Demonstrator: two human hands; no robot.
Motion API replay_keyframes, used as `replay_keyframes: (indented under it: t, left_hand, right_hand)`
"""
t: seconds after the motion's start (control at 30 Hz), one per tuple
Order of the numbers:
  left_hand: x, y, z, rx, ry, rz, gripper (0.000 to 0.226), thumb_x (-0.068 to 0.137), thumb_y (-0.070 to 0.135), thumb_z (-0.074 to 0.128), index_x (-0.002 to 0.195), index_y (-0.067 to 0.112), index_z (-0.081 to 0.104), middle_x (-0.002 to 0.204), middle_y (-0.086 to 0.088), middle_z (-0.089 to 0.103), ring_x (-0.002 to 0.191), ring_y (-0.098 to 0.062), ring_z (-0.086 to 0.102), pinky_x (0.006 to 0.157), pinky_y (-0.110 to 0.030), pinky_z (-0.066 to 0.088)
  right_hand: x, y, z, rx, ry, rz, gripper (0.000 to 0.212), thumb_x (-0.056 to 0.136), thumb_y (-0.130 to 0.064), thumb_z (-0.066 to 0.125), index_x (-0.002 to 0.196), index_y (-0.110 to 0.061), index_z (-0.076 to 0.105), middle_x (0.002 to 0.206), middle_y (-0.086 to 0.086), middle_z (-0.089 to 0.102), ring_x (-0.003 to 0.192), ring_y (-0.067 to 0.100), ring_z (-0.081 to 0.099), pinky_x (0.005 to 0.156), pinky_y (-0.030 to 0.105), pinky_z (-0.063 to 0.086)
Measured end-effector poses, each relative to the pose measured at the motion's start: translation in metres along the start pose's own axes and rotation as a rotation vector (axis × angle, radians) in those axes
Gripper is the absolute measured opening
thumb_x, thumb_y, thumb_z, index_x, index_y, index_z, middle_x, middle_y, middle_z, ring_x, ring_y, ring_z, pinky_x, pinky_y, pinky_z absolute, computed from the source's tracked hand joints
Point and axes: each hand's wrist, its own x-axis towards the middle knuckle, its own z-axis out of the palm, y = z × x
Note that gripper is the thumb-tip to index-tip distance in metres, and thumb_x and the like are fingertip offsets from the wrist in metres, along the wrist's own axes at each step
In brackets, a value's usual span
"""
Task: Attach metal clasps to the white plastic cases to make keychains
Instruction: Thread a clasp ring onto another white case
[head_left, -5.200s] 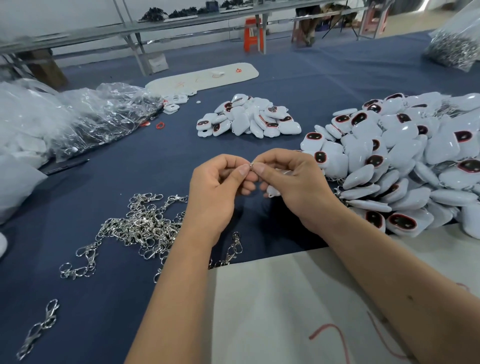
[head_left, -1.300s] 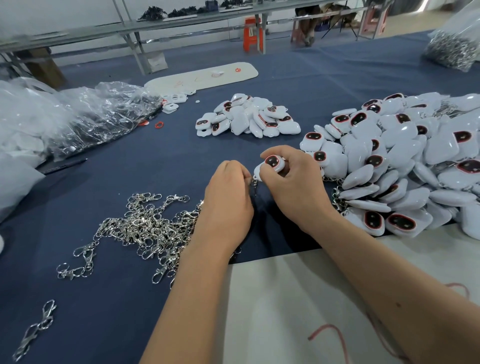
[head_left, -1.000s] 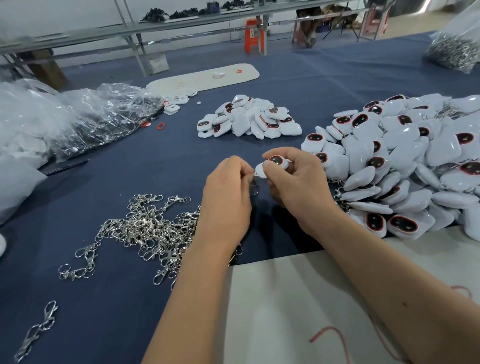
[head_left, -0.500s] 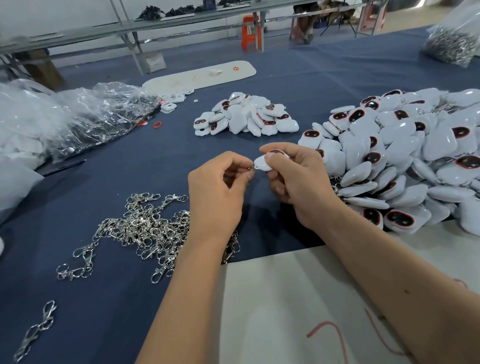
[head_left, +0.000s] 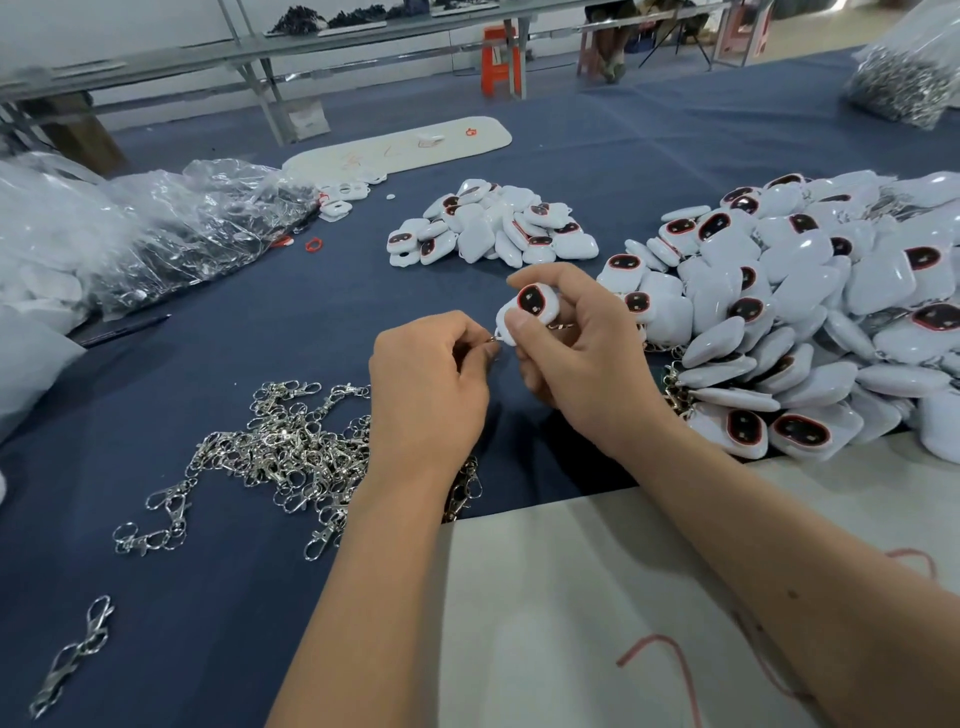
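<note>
My right hand (head_left: 582, 353) holds a white plastic case (head_left: 527, 317) with a dark, red-rimmed face between thumb and fingers, above the blue cloth. My left hand (head_left: 431, 384) pinches a metal clasp (head_left: 493, 340) at the case's lower left corner; most of the clasp is hidden by my fingers. A tangle of loose silver clasps (head_left: 280, 452) lies to the left of my left wrist. A small heap of white cases (head_left: 493, 223) sits further back, and a large heap of cases (head_left: 810, 312) lies to the right.
Clear plastic bags (head_left: 156, 234) fill the left side. A white sheet (head_left: 597, 597) covers the table's near edge under my forearms. A single clasp (head_left: 72, 660) lies at bottom left. A white board (head_left: 400, 148) and a bag of metal parts (head_left: 909, 83) sit far back.
My right hand has turned the case so its dark face shows toward me and lifted it slightly. My left hand keeps pinching the clasp at the case's corner.
</note>
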Motion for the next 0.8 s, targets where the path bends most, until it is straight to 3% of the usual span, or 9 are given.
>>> replay_keyframes:
  t: [0.1, 0.2, 0.27, 0.33, 0.4, 0.5, 0.6, 0.8]
  left_hand:
    - [0.000, -0.001, -0.002, 0.085, 0.000, 0.019, 0.011, 0.088, 0.012, 0.074, 0.078, 0.016, 0.075, 0.070, 0.004, 0.069, 0.069, -0.023, 0.065, 0.069, -0.043, 0.054]
    - [0.001, -0.002, -0.004, 0.172, -0.008, 0.014, 0.013, 0.089, 0.012, 0.072, 0.076, 0.016, 0.072, 0.069, 0.001, 0.067, 0.067, -0.027, 0.061, 0.067, -0.043, 0.053]
    - [0.001, 0.001, -0.004, 0.131, 0.004, -0.020, 0.017, 0.087, 0.009, 0.072, 0.074, 0.019, 0.070, 0.068, 0.007, 0.066, 0.067, -0.020, 0.061, 0.069, -0.037, 0.052]
    - [0.001, 0.005, -0.003, -0.042, 0.048, -0.076, 0.016, 0.086, 0.007, 0.076, 0.075, 0.018, 0.071, 0.071, 0.011, 0.069, 0.069, -0.009, 0.064, 0.069, -0.022, 0.052]
    - [0.002, 0.009, -0.002, -0.228, 0.079, -0.127, 0.013, 0.086, 0.007, 0.078, 0.080, 0.017, 0.073, 0.078, 0.010, 0.074, 0.076, -0.006, 0.069, 0.074, -0.020, 0.054]
    - [0.004, 0.011, 0.000, -0.509, 0.072, -0.245, 0.011, 0.088, 0.002, 0.075, 0.085, 0.012, 0.072, 0.077, -0.005, 0.075, 0.072, -0.016, 0.071, 0.076, -0.034, 0.060]
    - [0.003, 0.013, 0.001, -0.677, 0.094, -0.358, 0.010, 0.088, 0.000, 0.076, 0.088, 0.009, 0.072, 0.072, -0.010, 0.073, 0.069, -0.016, 0.069, 0.073, -0.031, 0.061]
    - [0.004, 0.012, 0.000, -0.686, 0.113, -0.370, 0.016, 0.085, -0.003, 0.077, 0.082, 0.012, 0.075, 0.071, -0.007, 0.073, 0.068, -0.017, 0.070, 0.071, -0.028, 0.058]
  right_hand:
    - [-0.003, 0.000, 0.002, -0.230, -0.022, -0.158, 0.023, 0.096, -0.012, 0.068, 0.118, -0.016, 0.061, 0.058, -0.017, 0.058, 0.047, 0.017, 0.056, 0.050, 0.029, 0.046]
    - [-0.005, 0.000, 0.005, -0.363, -0.041, -0.242, 0.028, 0.094, -0.015, 0.072, 0.120, -0.016, 0.061, 0.060, -0.012, 0.054, 0.051, 0.026, 0.057, 0.055, 0.040, 0.050]
    - [-0.003, 0.000, 0.006, -0.231, -0.037, -0.159, 0.027, 0.095, -0.014, 0.072, 0.119, -0.016, 0.060, 0.062, -0.006, 0.059, 0.047, 0.024, 0.056, 0.047, 0.036, 0.047]
    - [0.000, -0.001, 0.004, 0.061, -0.013, -0.005, 0.021, 0.098, -0.012, 0.070, 0.117, -0.013, 0.061, 0.064, 0.002, 0.065, 0.043, 0.019, 0.055, 0.039, 0.026, 0.041]
    - [0.005, -0.001, 0.000, 0.244, 0.004, 0.100, 0.014, 0.100, -0.015, 0.068, 0.112, -0.010, 0.063, 0.067, 0.007, 0.068, 0.043, 0.016, 0.054, 0.037, 0.022, 0.038]
    - [0.008, 0.001, -0.003, 0.329, -0.002, 0.151, 0.014, 0.099, -0.025, 0.069, 0.103, -0.012, 0.066, 0.070, 0.009, 0.070, 0.045, 0.014, 0.054, 0.039, 0.022, 0.038]
    - [0.009, 0.002, -0.002, 0.373, -0.012, 0.175, 0.031, 0.088, -0.038, 0.075, 0.100, -0.012, 0.064, 0.072, 0.010, 0.071, 0.047, 0.015, 0.055, 0.041, 0.023, 0.038]
    - [0.010, 0.005, -0.004, 0.350, 0.007, 0.183, 0.024, 0.091, -0.034, 0.077, 0.090, -0.015, 0.063, 0.071, 0.013, 0.071, 0.048, 0.017, 0.054, 0.041, 0.023, 0.038]
